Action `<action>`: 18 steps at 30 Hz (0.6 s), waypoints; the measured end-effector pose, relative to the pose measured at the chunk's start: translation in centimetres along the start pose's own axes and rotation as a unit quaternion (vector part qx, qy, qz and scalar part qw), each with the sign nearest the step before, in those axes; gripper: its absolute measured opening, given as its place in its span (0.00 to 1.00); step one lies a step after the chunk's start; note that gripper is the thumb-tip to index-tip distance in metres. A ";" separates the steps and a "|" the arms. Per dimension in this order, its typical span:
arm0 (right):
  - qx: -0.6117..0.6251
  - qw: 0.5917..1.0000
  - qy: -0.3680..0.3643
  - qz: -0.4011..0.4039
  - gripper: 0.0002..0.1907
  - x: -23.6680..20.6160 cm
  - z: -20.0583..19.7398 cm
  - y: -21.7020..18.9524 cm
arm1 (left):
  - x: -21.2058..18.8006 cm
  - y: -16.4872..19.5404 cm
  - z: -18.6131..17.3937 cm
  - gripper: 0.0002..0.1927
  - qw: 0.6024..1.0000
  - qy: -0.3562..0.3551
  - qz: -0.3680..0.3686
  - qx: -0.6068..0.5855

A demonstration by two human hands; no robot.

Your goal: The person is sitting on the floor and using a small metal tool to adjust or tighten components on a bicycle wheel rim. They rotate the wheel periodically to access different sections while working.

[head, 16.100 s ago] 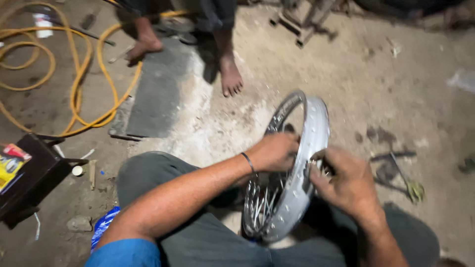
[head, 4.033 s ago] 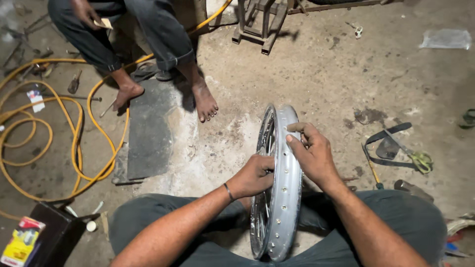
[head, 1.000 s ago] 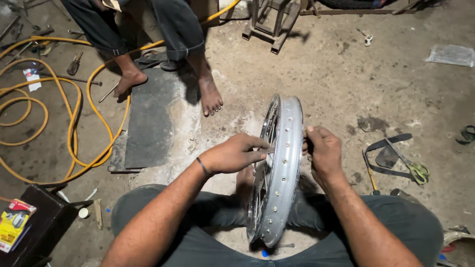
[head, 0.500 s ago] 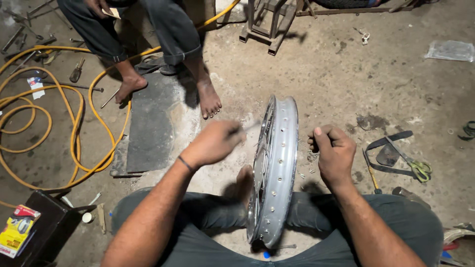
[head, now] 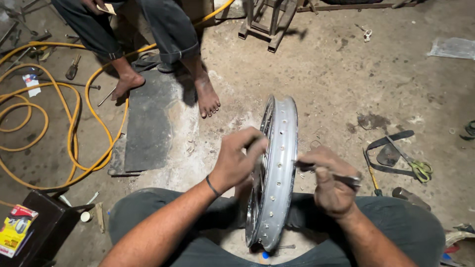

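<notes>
A silver spoked wheel rim [head: 278,163] stands upright on edge between my legs on the dirt floor. My left hand [head: 238,159] rests against its left side, fingers curled at the spokes near the rim's upper half. My right hand [head: 330,182] is on the right side, closed around a thin metal spoke [head: 346,177] whose tip points at the rim.
Another person sits ahead, bare feet [head: 207,98] on a dark mat [head: 148,126]. A yellow hose [head: 59,118] coils at left. Green-handled scissors [head: 414,164] and rubber strips [head: 388,148] lie at right. A dark box [head: 39,227] sits at lower left, a metal stand [head: 267,20] at the top.
My left hand has come back down from a raised position onto the rim's spokes. My right hand has shifted along the rim's right side and now shows a spoke in its grip.
</notes>
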State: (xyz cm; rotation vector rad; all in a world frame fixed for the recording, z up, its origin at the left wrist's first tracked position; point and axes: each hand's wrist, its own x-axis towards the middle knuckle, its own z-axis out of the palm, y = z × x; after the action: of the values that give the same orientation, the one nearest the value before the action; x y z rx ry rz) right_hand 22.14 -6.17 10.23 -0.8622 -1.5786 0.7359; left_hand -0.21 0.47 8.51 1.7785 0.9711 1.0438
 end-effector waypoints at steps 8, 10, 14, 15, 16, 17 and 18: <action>-0.094 0.992 -0.016 0.077 0.13 0.2 0.1 1.8 | -0.5 -6.5 3.1 0.17 0.967 -0.184 -0.078 -0.156; -0.093 0.994 -0.024 0.059 0.15 0.0 0.3 2.0 | -0.3 -7.7 3.7 0.14 0.970 -0.190 -0.076 -0.130; 0.010 0.991 0.011 0.132 0.17 -0.5 0.5 2.3 | 0.3 -9.2 4.7 0.14 0.956 -0.214 -0.078 -0.187; 0.017 0.991 0.019 0.133 0.18 -0.6 0.5 2.5 | 0.4 -9.4 4.9 0.14 0.950 -0.211 -0.100 -0.206; 0.025 0.990 0.026 0.134 0.18 -0.7 0.5 2.6 | 0.4 -9.6 5.0 0.13 0.944 -0.206 -0.121 -0.227; 0.032 0.990 0.032 0.135 0.19 -0.8 0.6 2.7 | 0.3 -9.6 5.1 0.13 0.947 -0.199 -0.116 -0.224; 0.040 0.989 0.032 0.141 0.19 -0.8 0.6 2.8 | 0.2 -9.6 5.1 0.13 0.950 -0.192 -0.111 -0.220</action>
State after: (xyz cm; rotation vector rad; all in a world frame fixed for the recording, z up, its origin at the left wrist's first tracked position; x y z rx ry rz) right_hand 22.03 -5.38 7.38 -1.0512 -1.3759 0.9559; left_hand 2.64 2.67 -1.80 1.3907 0.6180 0.6703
